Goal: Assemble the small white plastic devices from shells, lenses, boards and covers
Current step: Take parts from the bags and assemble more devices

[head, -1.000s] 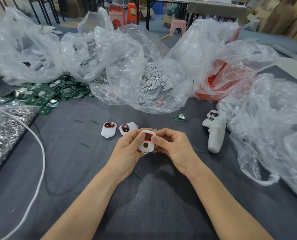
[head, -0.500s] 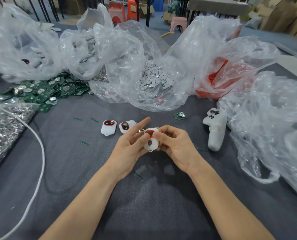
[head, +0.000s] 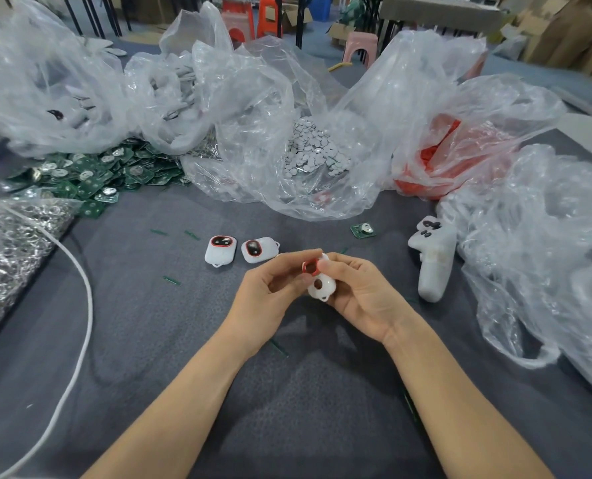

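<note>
Centre frame, both hands pinch the small white plastic shell (head: 320, 286) above the grey bench (head: 149, 340): left hand (head: 270, 295), right hand (head: 360, 292). Red-rimmed lens ring (head: 310, 266) looks half-seated; uneven thumb pressure could pop it out.

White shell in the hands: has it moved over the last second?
Yes. The white shell has shifted slightly rightward, away from the finished device lying nearest it on the table; the left hand and right hand both grip it.

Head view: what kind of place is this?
Probably a small factory assembly bench: clear bags of loose parts, a heap of green circuit boards, and the left hand and right hand holding a white shell.
</note>
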`<action>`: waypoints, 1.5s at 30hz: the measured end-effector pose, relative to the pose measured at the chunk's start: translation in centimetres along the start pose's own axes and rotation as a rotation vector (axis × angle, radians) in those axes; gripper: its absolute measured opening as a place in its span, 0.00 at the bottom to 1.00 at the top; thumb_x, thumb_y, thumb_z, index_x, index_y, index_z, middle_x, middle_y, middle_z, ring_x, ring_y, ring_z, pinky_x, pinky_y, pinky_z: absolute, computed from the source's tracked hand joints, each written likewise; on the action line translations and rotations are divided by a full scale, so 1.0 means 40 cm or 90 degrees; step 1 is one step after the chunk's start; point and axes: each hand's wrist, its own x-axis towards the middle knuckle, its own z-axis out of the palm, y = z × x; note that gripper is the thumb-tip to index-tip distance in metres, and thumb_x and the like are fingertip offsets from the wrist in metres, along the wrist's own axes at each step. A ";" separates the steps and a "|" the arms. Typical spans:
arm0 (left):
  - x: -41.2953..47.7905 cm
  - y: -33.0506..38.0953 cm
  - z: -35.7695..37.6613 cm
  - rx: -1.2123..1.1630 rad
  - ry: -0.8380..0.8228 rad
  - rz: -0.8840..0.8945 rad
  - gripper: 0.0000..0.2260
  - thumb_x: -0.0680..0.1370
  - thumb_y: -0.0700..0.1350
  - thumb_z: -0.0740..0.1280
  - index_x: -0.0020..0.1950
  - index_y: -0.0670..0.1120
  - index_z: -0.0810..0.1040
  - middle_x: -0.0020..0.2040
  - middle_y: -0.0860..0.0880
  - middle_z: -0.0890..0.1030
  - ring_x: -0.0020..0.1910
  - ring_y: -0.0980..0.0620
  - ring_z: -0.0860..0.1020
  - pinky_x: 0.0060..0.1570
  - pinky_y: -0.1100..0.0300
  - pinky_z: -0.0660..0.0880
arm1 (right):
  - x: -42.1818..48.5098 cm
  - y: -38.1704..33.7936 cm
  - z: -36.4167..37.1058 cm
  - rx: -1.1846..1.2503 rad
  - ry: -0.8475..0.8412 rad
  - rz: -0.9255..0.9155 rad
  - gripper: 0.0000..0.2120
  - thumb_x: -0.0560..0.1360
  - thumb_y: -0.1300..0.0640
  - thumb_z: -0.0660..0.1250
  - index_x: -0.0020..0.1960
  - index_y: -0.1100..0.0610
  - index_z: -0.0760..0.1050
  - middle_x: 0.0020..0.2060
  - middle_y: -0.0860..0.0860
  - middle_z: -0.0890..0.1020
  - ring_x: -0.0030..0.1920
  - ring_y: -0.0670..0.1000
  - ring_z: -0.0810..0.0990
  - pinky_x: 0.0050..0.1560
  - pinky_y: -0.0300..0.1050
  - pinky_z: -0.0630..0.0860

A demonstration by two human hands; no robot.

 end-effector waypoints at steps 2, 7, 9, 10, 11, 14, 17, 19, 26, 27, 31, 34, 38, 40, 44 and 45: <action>-0.001 0.000 0.003 0.022 0.010 0.011 0.16 0.77 0.32 0.66 0.55 0.52 0.81 0.53 0.54 0.84 0.55 0.57 0.81 0.55 0.64 0.75 | 0.001 0.001 0.001 -0.005 0.001 -0.003 0.09 0.68 0.60 0.67 0.46 0.64 0.78 0.37 0.54 0.82 0.38 0.48 0.81 0.44 0.42 0.80; 0.001 0.000 0.006 0.026 0.046 0.023 0.16 0.76 0.32 0.66 0.54 0.52 0.81 0.49 0.56 0.85 0.51 0.60 0.81 0.51 0.69 0.74 | 0.002 0.006 0.004 -0.048 0.030 -0.039 0.09 0.71 0.59 0.66 0.46 0.65 0.77 0.37 0.54 0.83 0.37 0.49 0.81 0.42 0.45 0.81; 0.001 -0.001 0.007 0.032 0.057 0.028 0.16 0.76 0.33 0.67 0.54 0.53 0.81 0.49 0.54 0.85 0.51 0.59 0.81 0.50 0.68 0.74 | 0.001 0.008 0.006 -0.087 0.054 -0.062 0.07 0.75 0.61 0.64 0.46 0.65 0.78 0.36 0.54 0.83 0.36 0.49 0.81 0.38 0.43 0.80; 0.001 -0.002 0.008 0.037 0.060 0.028 0.16 0.76 0.33 0.67 0.53 0.53 0.82 0.50 0.53 0.85 0.51 0.58 0.82 0.51 0.68 0.75 | 0.000 0.010 0.006 -0.111 0.067 -0.071 0.07 0.76 0.62 0.64 0.45 0.64 0.78 0.36 0.54 0.83 0.36 0.49 0.81 0.37 0.43 0.79; 0.000 -0.002 0.008 0.041 0.063 0.029 0.16 0.76 0.33 0.68 0.53 0.54 0.82 0.50 0.53 0.85 0.51 0.57 0.82 0.51 0.67 0.75 | -0.001 0.010 0.007 -0.132 0.078 -0.079 0.07 0.77 0.62 0.64 0.44 0.64 0.79 0.36 0.55 0.83 0.35 0.50 0.81 0.36 0.43 0.79; -0.002 -0.001 0.008 0.046 0.061 0.031 0.16 0.76 0.33 0.68 0.53 0.54 0.82 0.50 0.53 0.85 0.51 0.57 0.82 0.52 0.67 0.75 | -0.002 0.009 0.008 -0.158 0.095 -0.089 0.07 0.77 0.63 0.63 0.44 0.63 0.79 0.37 0.57 0.82 0.35 0.51 0.81 0.35 0.43 0.79; -0.002 0.001 0.010 0.040 0.057 0.034 0.16 0.76 0.32 0.67 0.53 0.53 0.81 0.48 0.55 0.85 0.50 0.59 0.82 0.50 0.68 0.75 | -0.003 0.008 0.008 -0.149 0.089 -0.083 0.06 0.76 0.63 0.64 0.43 0.63 0.78 0.36 0.56 0.82 0.35 0.51 0.81 0.35 0.43 0.79; -0.001 0.003 0.011 0.031 0.059 0.034 0.15 0.75 0.32 0.67 0.53 0.52 0.81 0.47 0.57 0.85 0.48 0.61 0.81 0.49 0.69 0.74 | -0.003 0.006 0.008 -0.139 0.083 -0.081 0.05 0.73 0.61 0.67 0.42 0.63 0.79 0.36 0.55 0.82 0.34 0.50 0.81 0.36 0.43 0.79; -0.002 0.003 0.009 0.039 0.064 0.039 0.16 0.75 0.32 0.68 0.52 0.53 0.81 0.47 0.57 0.85 0.48 0.61 0.82 0.48 0.70 0.75 | -0.002 0.009 0.007 -0.137 0.083 -0.089 0.11 0.66 0.56 0.69 0.42 0.63 0.79 0.35 0.55 0.83 0.34 0.51 0.81 0.36 0.44 0.80; -0.002 0.002 0.008 0.045 0.065 0.040 0.16 0.75 0.32 0.68 0.52 0.53 0.81 0.47 0.57 0.85 0.48 0.60 0.82 0.48 0.70 0.75 | -0.002 0.009 0.007 -0.142 0.084 -0.090 0.10 0.67 0.56 0.69 0.42 0.63 0.80 0.35 0.55 0.83 0.34 0.51 0.82 0.36 0.44 0.80; -0.003 0.002 0.009 0.059 0.064 0.039 0.15 0.75 0.33 0.69 0.52 0.52 0.82 0.47 0.56 0.85 0.47 0.59 0.82 0.48 0.68 0.75 | -0.002 0.008 0.004 -0.163 0.092 -0.088 0.08 0.69 0.57 0.69 0.42 0.63 0.81 0.36 0.57 0.83 0.35 0.52 0.82 0.36 0.46 0.80; -0.004 0.004 0.011 0.062 0.068 0.037 0.14 0.74 0.33 0.70 0.51 0.51 0.82 0.45 0.56 0.85 0.45 0.60 0.81 0.47 0.68 0.76 | -0.002 0.011 0.008 -0.179 0.106 -0.093 0.06 0.74 0.63 0.67 0.41 0.63 0.80 0.36 0.58 0.82 0.35 0.53 0.81 0.35 0.46 0.80; -0.003 0.003 0.013 0.066 0.068 0.036 0.13 0.74 0.32 0.69 0.51 0.49 0.81 0.44 0.56 0.85 0.44 0.60 0.81 0.47 0.68 0.76 | -0.004 0.010 0.015 -0.201 0.125 -0.096 0.07 0.76 0.64 0.65 0.42 0.64 0.80 0.36 0.58 0.82 0.35 0.53 0.81 0.36 0.47 0.80; -0.002 0.001 0.014 0.064 0.071 0.034 0.13 0.74 0.32 0.69 0.50 0.50 0.82 0.44 0.56 0.85 0.44 0.60 0.81 0.47 0.68 0.76 | -0.005 0.009 0.020 -0.210 0.134 -0.099 0.07 0.76 0.64 0.65 0.42 0.64 0.80 0.36 0.59 0.81 0.35 0.54 0.81 0.35 0.46 0.80; -0.003 -0.003 0.012 0.076 0.073 0.036 0.13 0.74 0.33 0.70 0.49 0.52 0.82 0.46 0.54 0.85 0.45 0.57 0.82 0.47 0.66 0.77 | -0.007 0.012 0.031 -0.224 0.158 -0.113 0.09 0.77 0.66 0.64 0.39 0.64 0.79 0.34 0.59 0.80 0.33 0.53 0.80 0.32 0.45 0.79; -0.003 -0.003 0.012 0.083 0.074 0.039 0.13 0.74 0.34 0.70 0.49 0.53 0.82 0.46 0.53 0.85 0.45 0.57 0.82 0.47 0.66 0.77 | -0.007 0.013 0.032 -0.228 0.162 -0.117 0.09 0.77 0.67 0.64 0.39 0.64 0.78 0.33 0.59 0.80 0.32 0.53 0.79 0.31 0.44 0.79</action>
